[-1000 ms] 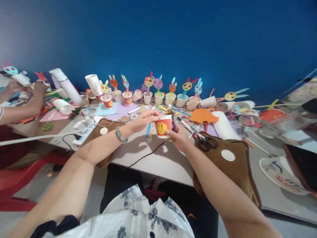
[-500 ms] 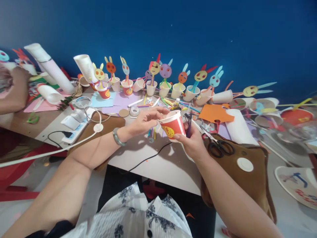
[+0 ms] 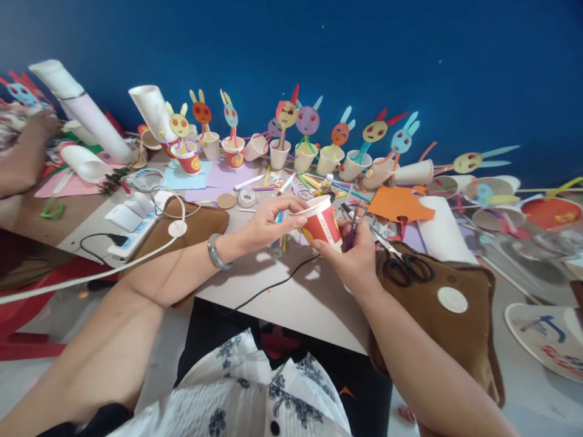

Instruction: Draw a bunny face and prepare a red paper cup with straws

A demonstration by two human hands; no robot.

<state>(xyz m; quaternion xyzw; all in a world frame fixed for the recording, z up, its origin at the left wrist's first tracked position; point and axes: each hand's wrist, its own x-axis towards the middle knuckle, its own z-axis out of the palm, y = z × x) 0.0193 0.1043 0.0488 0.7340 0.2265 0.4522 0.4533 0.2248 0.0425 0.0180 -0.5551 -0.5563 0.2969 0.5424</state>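
A red and white paper cup (image 3: 321, 223) with a yellow emblem is held tilted over the table between my hands. My left hand (image 3: 277, 220), with a bangle on its wrist, has its thumb and fingers closed at the cup's rim. Around the lower right side of the cup, my right hand (image 3: 353, 255) is closed, thumb on the front. A slim dark purple tool (image 3: 352, 227) sticks up from my right fingers; its exact kind is unclear. The inside of the cup is mostly hidden. Black-handled scissors (image 3: 410, 269) lie right of my right hand.
Several cups with paper rabbit figures (image 3: 308, 121) line the blue wall. Pens and scraps lie before them. A power strip (image 3: 146, 224) with cables is at left, orange paper (image 3: 401, 204) and a brown cushion (image 3: 449, 328) at right. Another person's arm (image 3: 22, 149) is far left.
The cup has turned in my hands: its yellow emblem has moved left, and a white strip with print now faces me. My left fingers are now closer on the rim. The view shifted slightly.
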